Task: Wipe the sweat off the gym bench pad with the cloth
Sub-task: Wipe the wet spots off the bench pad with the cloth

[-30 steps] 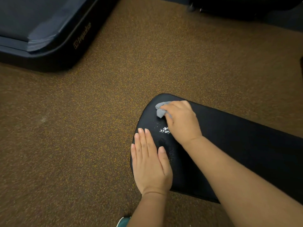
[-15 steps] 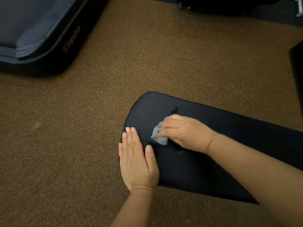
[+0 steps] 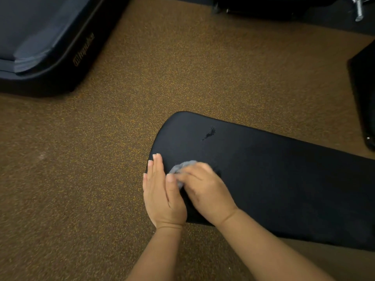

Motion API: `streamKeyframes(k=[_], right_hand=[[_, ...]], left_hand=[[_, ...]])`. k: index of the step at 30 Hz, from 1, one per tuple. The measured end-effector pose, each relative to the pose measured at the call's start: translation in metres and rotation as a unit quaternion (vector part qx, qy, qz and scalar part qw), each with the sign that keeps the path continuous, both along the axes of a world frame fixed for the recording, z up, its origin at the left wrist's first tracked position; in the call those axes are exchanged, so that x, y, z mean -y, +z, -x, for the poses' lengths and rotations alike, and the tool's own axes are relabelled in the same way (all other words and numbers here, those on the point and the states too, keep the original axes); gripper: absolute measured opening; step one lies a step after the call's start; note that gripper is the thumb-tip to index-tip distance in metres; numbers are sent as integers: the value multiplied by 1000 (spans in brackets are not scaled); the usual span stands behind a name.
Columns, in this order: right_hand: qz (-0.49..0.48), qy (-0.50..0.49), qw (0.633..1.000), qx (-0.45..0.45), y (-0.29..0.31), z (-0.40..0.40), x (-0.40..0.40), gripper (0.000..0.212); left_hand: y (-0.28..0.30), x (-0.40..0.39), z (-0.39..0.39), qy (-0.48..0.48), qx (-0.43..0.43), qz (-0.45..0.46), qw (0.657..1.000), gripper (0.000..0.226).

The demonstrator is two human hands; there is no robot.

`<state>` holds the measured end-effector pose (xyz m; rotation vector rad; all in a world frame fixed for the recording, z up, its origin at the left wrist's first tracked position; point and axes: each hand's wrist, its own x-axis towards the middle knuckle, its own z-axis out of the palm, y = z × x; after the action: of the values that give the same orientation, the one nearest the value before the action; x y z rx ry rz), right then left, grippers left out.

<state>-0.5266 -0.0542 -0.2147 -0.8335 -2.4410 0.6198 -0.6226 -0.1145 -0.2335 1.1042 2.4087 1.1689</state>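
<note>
A black gym bench pad (image 3: 274, 179) runs from the middle of the view to the right edge, its rounded end pointing left. My right hand (image 3: 205, 191) presses a small bunched grey cloth (image 3: 180, 168) onto the pad near that rounded end; the hand is blurred. My left hand (image 3: 160, 191) lies flat and open on the pad's near left edge, fingers together, thumb touching the cloth. A small wet streak (image 3: 209, 133) shows on the pad further up, apart from both hands.
Brown speckled rubber floor (image 3: 101, 179) surrounds the bench. A dark treadmill base (image 3: 52, 53) fills the top left corner. Dark equipment (image 3: 263, 5) stands at the top, and another black piece (image 3: 365, 94) at the right edge.
My right hand has dragged the cloth down the pad toward me, from near the far rounded end to right beside my left thumb. The glistening drops are gone; one streak remains visible.
</note>
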Motion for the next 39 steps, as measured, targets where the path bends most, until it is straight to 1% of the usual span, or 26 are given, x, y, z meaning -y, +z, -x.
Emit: streamKeyframes(k=[3, 6, 7, 8, 9, 10, 11, 12, 14, 15, 16, 18, 20, 22, 24, 26, 27, 29, 31, 34, 35, 36, 37, 39], right_hand=[[-24, 100, 992, 76, -2, -20, -3, 25], [17, 179, 973, 141, 17, -36, -14, 37], [32, 191, 970, 149, 24, -42, -17, 43], [46, 186, 972, 137, 31, -50, -19, 48], [57, 156, 980, 110, 34, -59, -22, 49], [61, 100, 990, 80, 35, -70, -26, 48], [62, 20, 996, 54, 32, -82, -30, 47], [63, -73, 995, 36, 27, -95, -34, 45], [74, -242, 966, 48, 12, -110, -38, 43], [78, -291, 951, 67, 5, -114, -37, 43], [74, -311, 944, 86, -1, -116, -37, 43], [60, -311, 942, 110, -7, -115, -38, 42], [60, -309, 942, 120, -7, -115, -38, 41], [58, -310, 941, 126, -6, -116, -39, 41], [57, -312, 939, 130, -6, -117, -40, 41], [57, -313, 939, 131, -6, -116, -39, 41], [57, -313, 939, 129, -6, -116, -40, 40], [60, -314, 939, 127, -4, -116, -40, 40], [61, -313, 939, 129, -4, -115, -39, 40], [66, -316, 938, 130, -4, -115, -40, 39], [67, -316, 937, 131, -4, -115, -40, 39], [67, -316, 937, 132, -5, -115, -41, 39], [67, -315, 938, 131, -5, -115, -41, 39], [66, -315, 938, 129, -6, -115, -41, 39]], left_hand=[[2, 0, 1, -5, 6, 12, 1000, 64], [2, 0, 1, -17, -2, 25, 1000, 60], [3, 0, 2, -18, 7, 24, 1000, 59], [5, 0, 2, -19, 26, 21, 999, 59], [9, 0, 2, -23, 46, 16, 999, 59], [14, 1, 1, -36, 59, 6, 998, 58], [19, 2, -2, -60, 60, -2, 996, 55], [24, 3, -6, -95, 50, -7, 994, 54], [27, 5, -18, -175, 17, 0, 984, 54], [27, 5, -23, -205, 8, 14, 979, 55], [24, 5, -27, -224, -1, 35, 974, 56], [18, 3, -31, -237, -41, 68, 968, 55], [14, 1, -33, -252, -66, 76, 962, 51], [14, 0, -36, -294, -78, 77, 950, 49], [13, -5, -37, -355, -104, 69, 926, 48], [11, -15, -31, -437, -150, 53, 886, 46], [10, -22, -23, -482, -183, 45, 855, 46], [9, -42, -3, -568, -249, 29, 784, 45], [8, -64, 16, -633, -282, 14, 721, 43], [9, -96, 32, -685, -317, -5, 656, 43], [10, -108, 35, -692, -332, -11, 641, 43], [12, -119, 38, -693, -343, -17, 634, 44], [14, -130, 41, -687, -352, -20, 635, 45], [18, -153, 46, -666, -367, -14, 649, 48]])
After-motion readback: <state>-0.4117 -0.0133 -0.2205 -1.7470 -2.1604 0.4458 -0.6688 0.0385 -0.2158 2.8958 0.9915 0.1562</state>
